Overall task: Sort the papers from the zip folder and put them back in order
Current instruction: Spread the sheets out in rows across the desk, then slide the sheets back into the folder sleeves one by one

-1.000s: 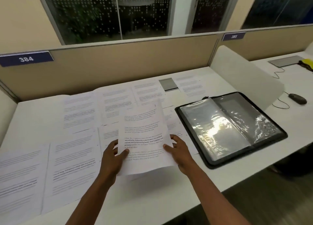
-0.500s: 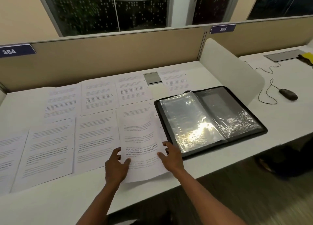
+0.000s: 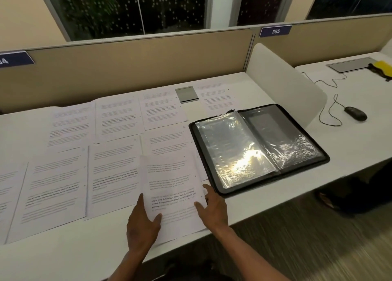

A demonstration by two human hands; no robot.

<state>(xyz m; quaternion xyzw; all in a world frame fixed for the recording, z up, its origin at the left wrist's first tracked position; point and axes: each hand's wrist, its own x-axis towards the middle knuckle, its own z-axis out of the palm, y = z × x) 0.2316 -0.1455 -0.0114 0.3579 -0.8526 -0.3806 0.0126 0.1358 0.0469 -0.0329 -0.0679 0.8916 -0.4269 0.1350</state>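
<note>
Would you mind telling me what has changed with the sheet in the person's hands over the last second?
The sheet has come down from its raised, tilted pose to lie nearly flat at the desk's front edge, overlapping another page. The left hand and right hand still hold its lower sides, fingers looser now. The open zip folder and the spread pages have not moved.

Matt white paper sheets (image 3: 114,170) were spread on a smooth white worktop (image 3: 350,149); glossy, crinkled clear plastic sleeves (image 3: 233,151) were held in a black zip folder (image 3: 325,156).
</note>
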